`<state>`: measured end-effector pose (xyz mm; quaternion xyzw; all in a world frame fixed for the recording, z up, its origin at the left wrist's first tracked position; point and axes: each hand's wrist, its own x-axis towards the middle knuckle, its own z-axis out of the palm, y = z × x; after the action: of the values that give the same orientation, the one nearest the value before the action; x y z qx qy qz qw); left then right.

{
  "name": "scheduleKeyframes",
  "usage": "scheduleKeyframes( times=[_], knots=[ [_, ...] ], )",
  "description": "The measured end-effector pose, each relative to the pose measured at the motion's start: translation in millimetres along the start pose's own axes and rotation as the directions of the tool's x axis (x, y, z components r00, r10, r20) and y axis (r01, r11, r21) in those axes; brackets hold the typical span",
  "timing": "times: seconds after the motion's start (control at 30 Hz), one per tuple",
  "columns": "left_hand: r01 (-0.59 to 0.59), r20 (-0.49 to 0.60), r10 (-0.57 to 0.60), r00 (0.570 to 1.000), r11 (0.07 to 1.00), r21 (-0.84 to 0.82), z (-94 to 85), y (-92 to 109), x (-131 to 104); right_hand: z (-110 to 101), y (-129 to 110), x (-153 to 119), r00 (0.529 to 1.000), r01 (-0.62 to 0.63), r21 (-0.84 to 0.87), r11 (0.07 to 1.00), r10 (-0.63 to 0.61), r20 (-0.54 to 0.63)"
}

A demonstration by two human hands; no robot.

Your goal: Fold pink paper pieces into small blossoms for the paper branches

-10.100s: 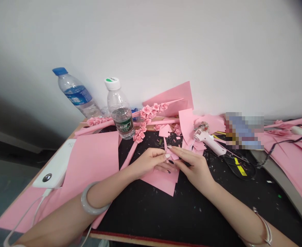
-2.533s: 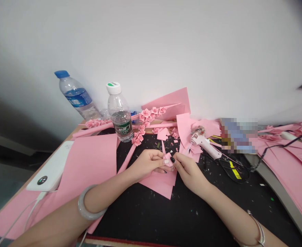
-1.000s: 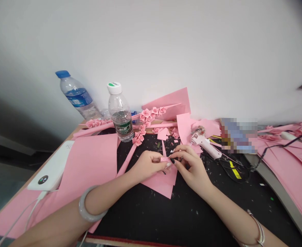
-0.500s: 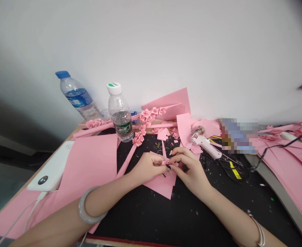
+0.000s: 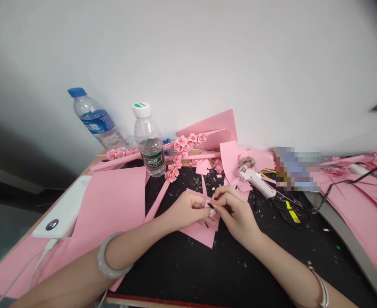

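Note:
A small folded piece of pink paper (image 5: 209, 202) is pinched between both hands above the table. My left hand (image 5: 190, 210) is closed on its left side, thumb pointing right. From the other side, my right hand (image 5: 235, 208) grips it with thumb and fingertips; much of the piece is hidden by the fingers. Beneath the hands lie pink paper sheets (image 5: 204, 238). Just behind them is a rolled pink paper cone (image 5: 203, 185). A pink paper stem with folded flowers (image 5: 172, 173) slants up to the left of my hands.
A hot glue gun (image 5: 255, 179) with its cord lies right of my hands. Two plastic bottles, one green-labelled (image 5: 150, 156) and one blue-capped (image 5: 95, 119), stand at the back left. A white power bank (image 5: 61, 214) rests on large pink sheets (image 5: 111, 201). Paper scraps dot the black mat (image 5: 175, 273).
My right fingers have shifted on the small pink paper, and its flat face now shows more between the fingertips. My left hand stays nearly in place.

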<state>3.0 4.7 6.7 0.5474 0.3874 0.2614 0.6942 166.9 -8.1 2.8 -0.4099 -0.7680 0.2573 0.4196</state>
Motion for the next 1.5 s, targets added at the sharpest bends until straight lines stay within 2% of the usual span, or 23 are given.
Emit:
scheduleKeyframes(
  times=[0.23, 0.4, 0.67, 0.9, 1.0, 1.1, 1.17, 1.5],
  knots=[
    [0.007, 0.016, -0.006, 1.000, 0.997, -0.081, -6.4, -2, 2, -8, -2, 1, 0.996, 0.060, 0.007, 0.998, -0.060, 0.063],
    [0.015, 0.001, -0.015, 1.000, 0.994, -0.111, -8.4, -1, 4, -12, -3, 0, 0.995, 0.050, 0.064, 0.997, -0.055, 0.081],
    [-0.060, 0.065, 0.065, 0.996, 0.995, -0.080, -7.7, -3, 3, -15, -1, 3, 0.996, -0.036, 0.208, 0.977, 0.017, 0.093],
    [-0.064, 0.107, 0.068, 0.992, 0.997, -0.043, -7.9, -5, 4, -13, 0, 5, 0.994, -0.105, 0.117, 0.988, 0.101, 0.038],
    [-0.059, 0.156, 0.063, 0.986, 0.998, -0.030, -8.2, -4, 3, -12, 1, 5, 0.978, -0.122, -0.005, 0.992, 0.121, 0.170],
    [-0.036, 0.192, 0.040, 0.981, 0.999, -0.024, -8.9, -4, 2, -12, 0, 6, 0.936, -0.047, -0.093, 0.995, 0.077, 0.343],
    [-0.023, 0.197, 0.024, 0.980, 1.000, -0.010, -9.3, -5, 1, -12, -2, 7, 0.916, -0.004, -0.094, 0.996, 0.041, 0.398],
    [-0.028, 0.191, 0.028, 0.981, 1.000, -0.001, -5.9, -3, 1, -9, -3, 5, 0.920, -0.003, -0.080, 0.997, 0.034, 0.390]
  ],
)
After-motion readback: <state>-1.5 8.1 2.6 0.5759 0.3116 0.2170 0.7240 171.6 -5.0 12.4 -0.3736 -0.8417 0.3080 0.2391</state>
